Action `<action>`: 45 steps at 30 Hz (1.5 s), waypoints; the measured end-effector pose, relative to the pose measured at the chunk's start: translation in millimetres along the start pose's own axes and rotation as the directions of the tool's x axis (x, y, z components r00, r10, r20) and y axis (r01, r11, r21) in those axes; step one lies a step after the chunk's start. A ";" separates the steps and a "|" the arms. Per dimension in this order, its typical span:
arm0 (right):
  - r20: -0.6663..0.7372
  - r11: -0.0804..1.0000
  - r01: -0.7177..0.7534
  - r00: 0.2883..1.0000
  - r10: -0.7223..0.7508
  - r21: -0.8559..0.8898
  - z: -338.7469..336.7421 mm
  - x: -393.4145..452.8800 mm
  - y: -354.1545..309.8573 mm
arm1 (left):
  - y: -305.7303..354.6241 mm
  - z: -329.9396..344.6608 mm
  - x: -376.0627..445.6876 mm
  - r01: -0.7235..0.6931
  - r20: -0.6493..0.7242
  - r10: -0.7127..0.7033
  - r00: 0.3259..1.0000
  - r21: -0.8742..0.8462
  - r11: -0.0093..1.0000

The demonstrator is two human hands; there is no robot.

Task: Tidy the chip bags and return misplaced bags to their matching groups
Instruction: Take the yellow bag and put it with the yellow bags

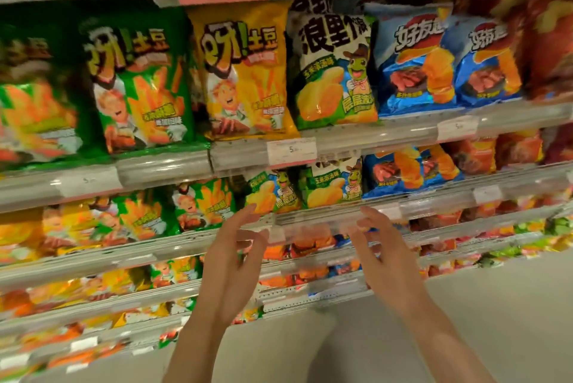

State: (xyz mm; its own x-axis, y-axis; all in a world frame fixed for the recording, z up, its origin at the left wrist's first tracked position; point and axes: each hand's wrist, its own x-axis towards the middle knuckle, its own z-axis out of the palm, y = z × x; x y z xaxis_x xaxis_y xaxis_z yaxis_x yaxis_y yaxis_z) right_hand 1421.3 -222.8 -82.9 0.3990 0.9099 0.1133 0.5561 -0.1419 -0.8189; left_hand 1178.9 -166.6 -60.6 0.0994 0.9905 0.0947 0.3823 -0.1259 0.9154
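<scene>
Both the left hand (231,261) and right hand (379,250) hang empty, fingers loose, before the shelves, so sorting seems unfinished: a yellow bag (245,72) sits among green bags (136,78).

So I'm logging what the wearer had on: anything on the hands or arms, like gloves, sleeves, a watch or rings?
Nothing visible. The left hand and right hand are bare, no gloves or rings showing, and both forearms are uncovered to the frame's edge: no sleeves, watch or bands.
</scene>
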 end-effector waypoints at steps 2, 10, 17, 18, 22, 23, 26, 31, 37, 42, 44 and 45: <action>-0.004 1.000 0.025 1.000 -0.025 -0.005 9.4 -2.0 -13.4 | -1.7 -15.9 -1.8 0.001 -0.020 -0.001 1.000 0.004 1.000; 0.011 0.967 0.212 0.977 -0.213 -0.141 19.2 27.6 -51.8 | 22.8 -36.2 10.7 -0.119 -0.160 0.123 0.979 0.033 0.992; -0.075 0.844 0.454 0.867 -0.492 -0.285 9.8 87.7 -105.1 | 73.8 -47.4 67.3 -0.250 -0.251 0.265 0.931 0.090 0.964; -0.061 0.826 0.482 0.853 -0.519 -0.292 8.5 97.0 -112.3 | 80.6 -48.7 76.0 -0.260 -0.247 0.277 0.929 0.098 0.961; -0.019 0.775 0.557 0.808 -0.589 -0.298 6.2 128.7 -141.1 | 100.6 -49.9 108.3 -0.284 -0.233 0.323 0.917 0.184 0.941; -0.004 0.775 0.558 0.811 -0.585 -0.296 6.1 134.7 -148.4 | 103.7 -49.0 115.5 -0.282 -0.233 0.332 0.914 0.221 0.934; 0.069 0.797 0.545 0.834 -0.548 -0.260 7.3 150.4 -168.0 | 112.8 -45.6 131.5 -0.242 -0.210 0.307 0.928 0.287 0.927; 0.193 0.908 0.419 0.894 -0.405 -0.033 14.5 170.3 -188.1 | 112.1 -43.9 149.9 -0.166 -0.147 0.203 0.968 0.228 0.959; 0.242 0.931 0.346 0.899 -0.364 0.116 28.0 176.5 -190.9 | 103.2 -44.4 163.4 -0.182 -0.130 0.206 0.970 0.172 0.968; 0.215 0.920 0.349 0.898 -0.383 0.181 17.7 185.7 -195.5 | 111.7 -48.0 165.2 -0.212 -0.151 0.229 0.962 0.122 0.970; 0.220 0.921 0.327 0.902 -0.372 0.214 7.8 190.7 -197.7 | 116.9 -48.2 164.8 -0.242 -0.166 0.259 0.952 0.115 0.963; 0.231 0.921 0.309 0.903 -0.363 0.237 1.7 191.8 -198.6 | 120.0 -47.6 165.2 -0.262 -0.175 0.279 0.944 0.112 0.958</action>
State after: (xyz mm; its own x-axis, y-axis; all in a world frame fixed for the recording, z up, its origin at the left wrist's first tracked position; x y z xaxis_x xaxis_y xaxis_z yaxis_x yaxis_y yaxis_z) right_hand 1386.1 -19.5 100.4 -0.0095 0.9629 0.2695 0.4627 0.2432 -0.8525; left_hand 1197.5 -15.5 83.5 0.0400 0.9098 0.4131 0.4432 -0.3867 0.8087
